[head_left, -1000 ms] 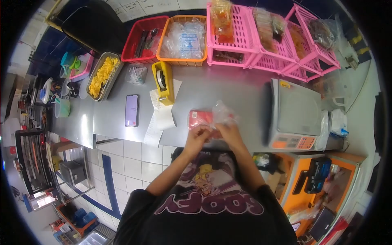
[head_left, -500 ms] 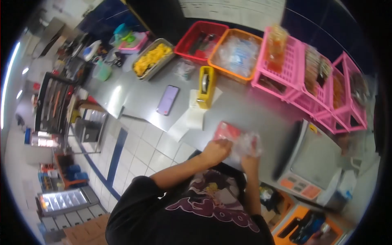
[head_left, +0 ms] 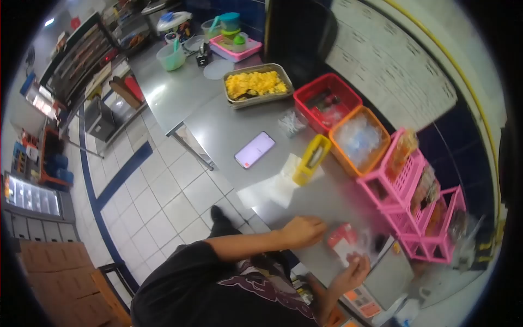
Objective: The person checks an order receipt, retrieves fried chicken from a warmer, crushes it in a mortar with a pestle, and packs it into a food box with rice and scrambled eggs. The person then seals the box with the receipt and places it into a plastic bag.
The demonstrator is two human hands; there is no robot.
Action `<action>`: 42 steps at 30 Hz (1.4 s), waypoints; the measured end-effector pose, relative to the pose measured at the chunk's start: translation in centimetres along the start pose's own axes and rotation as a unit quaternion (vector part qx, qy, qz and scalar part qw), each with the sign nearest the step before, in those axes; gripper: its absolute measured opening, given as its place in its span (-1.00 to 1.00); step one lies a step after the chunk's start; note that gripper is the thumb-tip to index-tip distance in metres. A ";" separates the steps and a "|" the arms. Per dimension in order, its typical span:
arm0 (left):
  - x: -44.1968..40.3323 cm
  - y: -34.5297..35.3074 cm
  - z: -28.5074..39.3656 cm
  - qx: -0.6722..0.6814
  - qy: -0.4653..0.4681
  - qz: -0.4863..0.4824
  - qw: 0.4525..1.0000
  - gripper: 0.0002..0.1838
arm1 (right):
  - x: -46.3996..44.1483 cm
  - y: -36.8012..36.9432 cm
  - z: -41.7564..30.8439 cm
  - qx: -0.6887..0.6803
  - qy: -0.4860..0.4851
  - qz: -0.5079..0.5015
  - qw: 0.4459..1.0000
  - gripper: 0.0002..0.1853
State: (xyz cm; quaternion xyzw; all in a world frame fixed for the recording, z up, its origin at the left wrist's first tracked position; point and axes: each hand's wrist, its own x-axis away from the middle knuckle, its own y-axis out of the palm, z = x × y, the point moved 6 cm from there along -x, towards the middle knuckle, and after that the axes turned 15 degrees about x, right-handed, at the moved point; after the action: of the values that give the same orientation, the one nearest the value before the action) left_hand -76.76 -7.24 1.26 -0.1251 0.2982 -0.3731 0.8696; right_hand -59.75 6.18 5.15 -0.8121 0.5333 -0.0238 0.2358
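A clear plastic bag with a red and white packet (head_left: 343,235) lies on the steel table, by the near edge of the scale (head_left: 388,267). My left hand (head_left: 304,231) is held left of the packet, apart from it, fingers curled in; whatever they may hold is hidden. Just below the packet is my right hand (head_left: 351,272), its fingers bent and somewhat apart; whether they touch the plastic cannot be made out. The yellow tape dispenser (head_left: 312,159) stands beyond my left hand, beside white paper slips (head_left: 272,189).
A lilac phone (head_left: 255,149) lies on the table (head_left: 210,122). Behind are a metal tray of yellow food (head_left: 256,84), a red bin (head_left: 328,101), an orange bin of plastic bags (head_left: 359,139) and pink baskets (head_left: 403,188). Tiled floor is at the left.
Both hands were together on the plastic bag; now my left hand is away from it and my right hand is lower, fingers loosened. The view has turned, shifting the table's contents.
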 end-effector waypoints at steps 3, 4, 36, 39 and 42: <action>7.6 -7.2 -3.7 0.004 -0.079 -0.025 0.997 -0.83 | 3.0 5.7 -5.2 -0.003 -0.061 -0.038 0.997 -0.79; 10.6 -9.7 -5.1 0.010 -0.124 -0.035 0.992 -0.83 | 4.3 8.9 -7.4 0.001 -0.087 -0.100 0.991 -0.80; 105.1 -67.5 -22.1 0.179 -0.391 0.903 -0.018 -0.70 | 79.8 113.6 -74.3 0.009 -0.673 -0.611 0.417 -0.60; 104.4 -69.9 -26.3 0.122 -0.643 0.720 0.232 -0.67 | 91.2 114.6 -81.1 -0.096 -0.674 -0.671 0.295 -0.61; 103.2 -75.3 -32.7 -0.003 -0.880 0.387 0.277 -0.66 | 100.4 117.2 -81.2 -0.038 -0.661 -0.741 0.115 -0.63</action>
State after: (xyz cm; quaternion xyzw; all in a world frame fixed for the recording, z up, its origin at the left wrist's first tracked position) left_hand -83.93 -133.76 -35.37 -0.2504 -0.6326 0.3444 0.6469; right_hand -140.37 -148.42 8.01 -0.5127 -0.6952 0.3796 0.3313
